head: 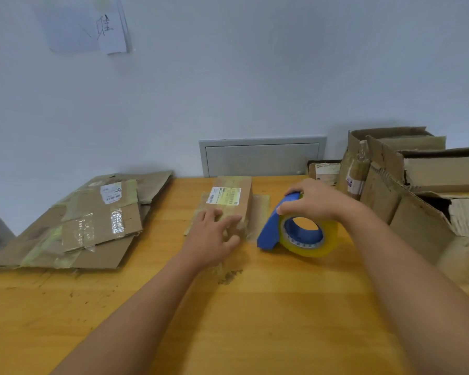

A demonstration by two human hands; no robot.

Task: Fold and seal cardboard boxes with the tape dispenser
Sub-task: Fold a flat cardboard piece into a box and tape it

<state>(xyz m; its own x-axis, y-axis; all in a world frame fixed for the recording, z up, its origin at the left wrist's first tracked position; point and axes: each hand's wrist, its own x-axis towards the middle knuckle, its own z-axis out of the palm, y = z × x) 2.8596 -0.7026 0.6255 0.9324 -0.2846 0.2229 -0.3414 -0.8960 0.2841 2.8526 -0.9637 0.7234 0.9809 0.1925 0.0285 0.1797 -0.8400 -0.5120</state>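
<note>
Head cam: right hand (316,200) gripping the light tape dispenser (295,228) up top, left hand (214,239) flat, fingers loose, on the flimsy box (232,197) beside it

Even soft light, faint shadows, slight blur, wide-angle edge warp.

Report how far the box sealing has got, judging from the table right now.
Done: the small box in the middle stands folded, with tape over its top. In hand: the left hand rests on that box, and the right hand grips the blue tape dispenser beside it. Left: a stack of flattened cardboard lies unfolded at left; open boxes wait at right.
</note>
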